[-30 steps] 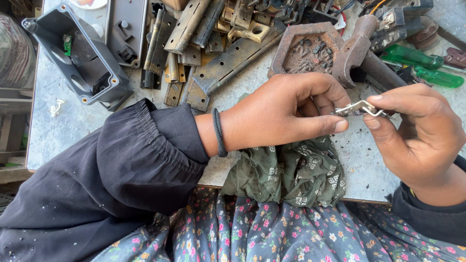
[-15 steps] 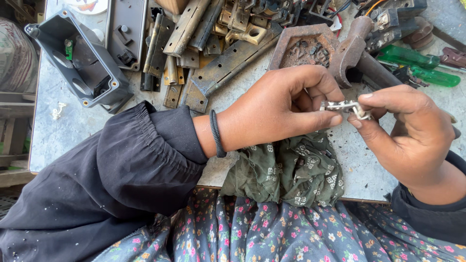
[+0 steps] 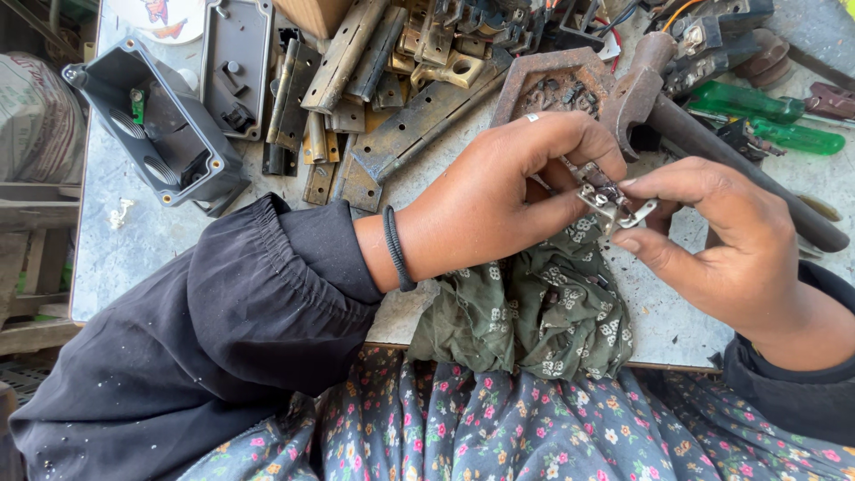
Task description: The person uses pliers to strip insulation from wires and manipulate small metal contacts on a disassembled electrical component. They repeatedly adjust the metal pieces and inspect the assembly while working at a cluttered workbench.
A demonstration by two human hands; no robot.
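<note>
Right now I judge I'm mid-way through working a small metal fitting (image 3: 613, 198), held up between both hands just above the table (image 3: 134, 258) edge, over the crumpled green cloth (image 3: 534, 312). My left hand (image 3: 499, 200) is closed on it, thumb underneath and fingers curled over the top; my right hand (image 3: 721, 240) pinches its other end between thumb and forefinger. Both grips look tight on the part, no gap showing. Whether I'm twisting, bending or pulling it apart I cannot tell; the piece is too small and half hidden by my fingers. As I read it, any further handling needs the left to stay firm as the anchor while the right does the fine work, with care not to drop it. A rusty hammer (image 3: 650, 89) and green screwdrivers (image 3: 766, 116) lie just beyond my hands, untouched.
</note>
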